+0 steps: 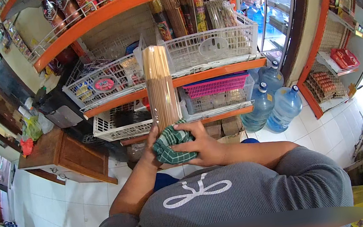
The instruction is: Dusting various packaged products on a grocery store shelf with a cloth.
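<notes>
A long bundle of thin sticks, like incense sticks, in a clear plastic wrap [160,88] stands up before my chest, its pale ends at the top. My left hand [150,147] grips the bundle's lower end from the left. In my right hand [204,143] is a green and white checked cloth [174,145], pressed around the bottom of the bundle with the fingers spread over it. The cloth hides the lower end of the sticks and part of my left hand's fingers.
Ahead stands an orange-edged shelf rack [224,70] with white plastic baskets [206,47] and more stick packs [199,11]. A pink basket [216,86] sits lower. Large blue water bottles [284,109] stand right on the tiled floor; a wooden cabinet [80,158] stands left. Egg trays [324,82] lie far right.
</notes>
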`<action>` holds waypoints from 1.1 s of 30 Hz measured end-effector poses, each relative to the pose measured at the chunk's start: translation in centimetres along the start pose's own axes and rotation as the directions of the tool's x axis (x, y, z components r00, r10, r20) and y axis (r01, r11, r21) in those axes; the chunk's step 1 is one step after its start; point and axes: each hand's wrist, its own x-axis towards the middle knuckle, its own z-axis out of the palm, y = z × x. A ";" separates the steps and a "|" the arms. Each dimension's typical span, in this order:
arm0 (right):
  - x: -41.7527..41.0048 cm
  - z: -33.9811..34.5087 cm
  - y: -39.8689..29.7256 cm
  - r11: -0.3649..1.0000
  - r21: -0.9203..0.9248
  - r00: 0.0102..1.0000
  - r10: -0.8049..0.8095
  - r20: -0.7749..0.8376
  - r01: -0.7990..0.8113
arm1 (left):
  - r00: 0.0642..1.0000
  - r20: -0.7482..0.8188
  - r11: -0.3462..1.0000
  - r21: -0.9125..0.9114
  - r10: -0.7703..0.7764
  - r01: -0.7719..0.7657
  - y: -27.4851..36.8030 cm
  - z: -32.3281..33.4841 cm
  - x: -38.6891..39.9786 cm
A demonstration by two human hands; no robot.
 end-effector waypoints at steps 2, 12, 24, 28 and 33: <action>0.4 -0.7 0.5 0.999 -0.044 1.000 -0.024 0.005 0.025 | 0.996 -0.076 0.988 0.151 0.056 -0.044 -0.7 -0.5 0.5; 5.9 -4.7 3.2 0.613 0.761 0.633 0.680 -0.370 -0.213 | 0.977 0.003 0.965 0.158 -0.212 0.209 -1.8 -2.6 -1.0; -0.8 -0.2 1.7 0.989 0.078 0.980 -0.138 0.145 0.127 | 0.991 -0.058 0.980 -0.168 -0.118 0.107 -2.2 -2.1 0.2; 0.0 -0.6 2.3 0.982 -0.007 0.979 -0.188 0.080 0.189 | 0.987 -0.146 0.997 0.026 -0.067 0.071 -3.4 -3.1 1.0; 3.2 -4.3 6.9 0.965 -0.263 0.968 -0.059 -0.243 -0.008 | 0.976 -0.082 0.958 0.192 -0.202 0.214 -2.4 -3.9 -0.3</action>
